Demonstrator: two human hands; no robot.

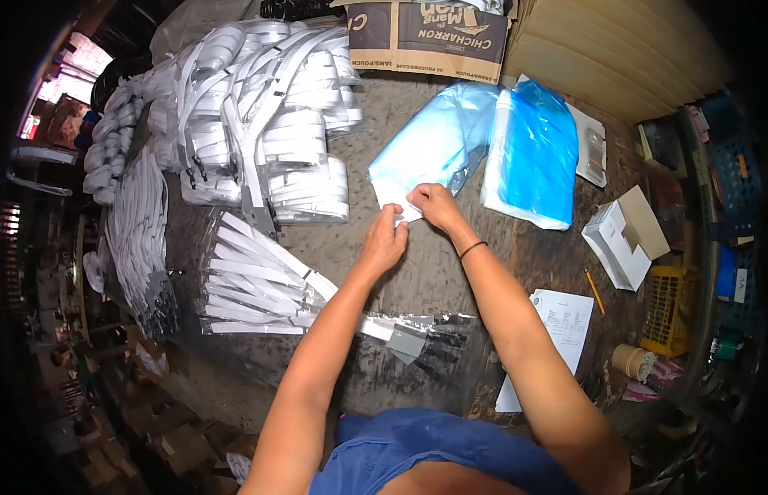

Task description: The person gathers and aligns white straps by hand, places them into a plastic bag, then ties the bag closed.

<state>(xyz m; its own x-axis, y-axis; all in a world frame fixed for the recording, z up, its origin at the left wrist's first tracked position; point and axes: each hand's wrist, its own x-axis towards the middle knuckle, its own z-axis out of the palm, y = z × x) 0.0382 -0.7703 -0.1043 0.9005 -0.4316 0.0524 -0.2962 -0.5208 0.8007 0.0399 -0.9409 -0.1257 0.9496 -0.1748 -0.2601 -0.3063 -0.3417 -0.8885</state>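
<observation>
My left hand (386,238) and my right hand (433,206) meet at the near corner of a light blue plastic sheet (433,144) lying on the worn table (450,272). Both pinch that corner between fingers and thumb. A black band circles my right wrist. To the right of the sheet lies a stack of deeper blue sheets in clear wrap (532,157).
White curved bands (268,124) are piled at the back left, with flat white strips in clear bags (252,285) nearer. A brown carton (429,37) stands at the back. An open white box (627,239), printed papers (561,322), a pencil (594,290) and a tape roll (633,360) lie right.
</observation>
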